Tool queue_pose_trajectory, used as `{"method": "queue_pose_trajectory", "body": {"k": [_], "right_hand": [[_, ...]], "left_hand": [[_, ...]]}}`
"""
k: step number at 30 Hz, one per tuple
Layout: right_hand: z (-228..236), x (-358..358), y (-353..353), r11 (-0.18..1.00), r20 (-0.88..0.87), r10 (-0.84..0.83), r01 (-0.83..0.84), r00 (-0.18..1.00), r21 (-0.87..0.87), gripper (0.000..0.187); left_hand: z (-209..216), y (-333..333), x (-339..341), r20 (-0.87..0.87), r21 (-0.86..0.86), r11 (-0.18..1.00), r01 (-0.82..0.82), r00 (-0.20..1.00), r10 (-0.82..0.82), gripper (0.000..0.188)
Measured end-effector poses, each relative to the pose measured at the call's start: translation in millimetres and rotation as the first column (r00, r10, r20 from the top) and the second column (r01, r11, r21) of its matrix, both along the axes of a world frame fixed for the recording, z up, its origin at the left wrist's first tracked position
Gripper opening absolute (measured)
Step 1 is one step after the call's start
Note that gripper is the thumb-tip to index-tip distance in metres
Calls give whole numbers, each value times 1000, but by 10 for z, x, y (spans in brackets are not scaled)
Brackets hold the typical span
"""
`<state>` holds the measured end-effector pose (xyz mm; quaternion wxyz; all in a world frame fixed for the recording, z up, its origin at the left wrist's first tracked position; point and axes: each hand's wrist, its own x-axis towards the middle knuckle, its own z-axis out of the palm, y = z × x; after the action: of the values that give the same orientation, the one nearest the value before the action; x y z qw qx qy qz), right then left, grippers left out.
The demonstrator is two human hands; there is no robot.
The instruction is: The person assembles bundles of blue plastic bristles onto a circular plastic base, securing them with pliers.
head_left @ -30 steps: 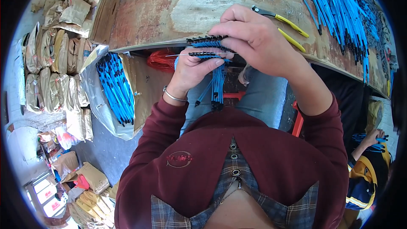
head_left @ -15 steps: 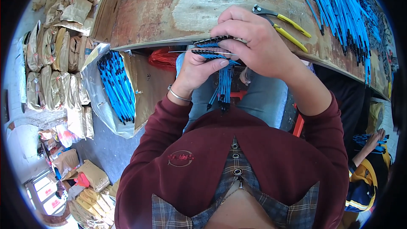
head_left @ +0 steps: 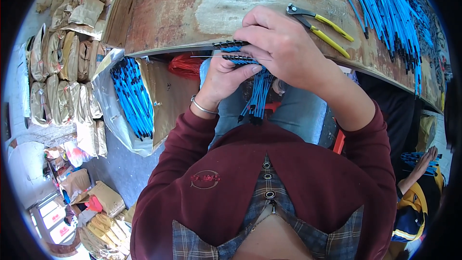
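My left hand (head_left: pixel 222 78) is closed around a bundle of thin blue rods (head_left: pixel 260 89) with black ends, which hangs down over my lap. Above its thumb, one row of black ends (head_left: pixel 239 59) lines up side by side. A second row of black ends (head_left: pixel 227 45) juts out under the fingertips of my right hand (head_left: pixel 276 43), whose fingers are closed over the rods from above. Along the lower row runs a thin metal wire (head_left: pixel 202 57), sticking out to the left and reaching my right hand. My fingers hide how the wire is held.
Pliers with yellow handles (head_left: pixel 332 43) lie on the worn wooden table (head_left: pixel 163 24). A large pile of blue rods (head_left: pixel 385 14) covers its right end. At the left, a lined box (head_left: pixel 110 110) holds more rods. A co-worker's hand (head_left: pixel 426 161) handles rods at far right.
My right hand has shifted slightly left, and the upper row of black ends with it. The lower row and the wire have moved little. The hanging rods have swung slightly.
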<state>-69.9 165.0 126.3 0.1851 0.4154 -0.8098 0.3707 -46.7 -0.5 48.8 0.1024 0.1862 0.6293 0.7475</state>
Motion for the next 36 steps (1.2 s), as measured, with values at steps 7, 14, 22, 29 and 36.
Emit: {"method": "queue_pose_trajectory", "body": {"k": [7, 14, 22, 29, 36], "right_hand": [[69, -51, 20, 984, -162, 112, -132, 980, -118, 25], [57, 71, 391, 966, -147, -258, 256, 955, -32, 18], [-16, 6, 392, 951, -52, -308, 307, 950, -24, 17], [11, 94, 576, 895, 163, -378, 405, 911, -190, 18], [12, -29, 361, 857, 139, -446, 467, 884, -217, 19]], "left_hand": [[23, 28, -5, -7, 43, 998, -41, 999, 41, 14], [-36, 9, -78, -53, 29, 1000, 12, 999, -10, 19], [3, 66, -112, 53, 96, 995, -2, 999, -3, 14], [210, 76, -243, 151, 174, 985, 15, 988, -42, 14], [210, 131, -196, 86, 94, 995, 21, 996, -30, 14]]}}
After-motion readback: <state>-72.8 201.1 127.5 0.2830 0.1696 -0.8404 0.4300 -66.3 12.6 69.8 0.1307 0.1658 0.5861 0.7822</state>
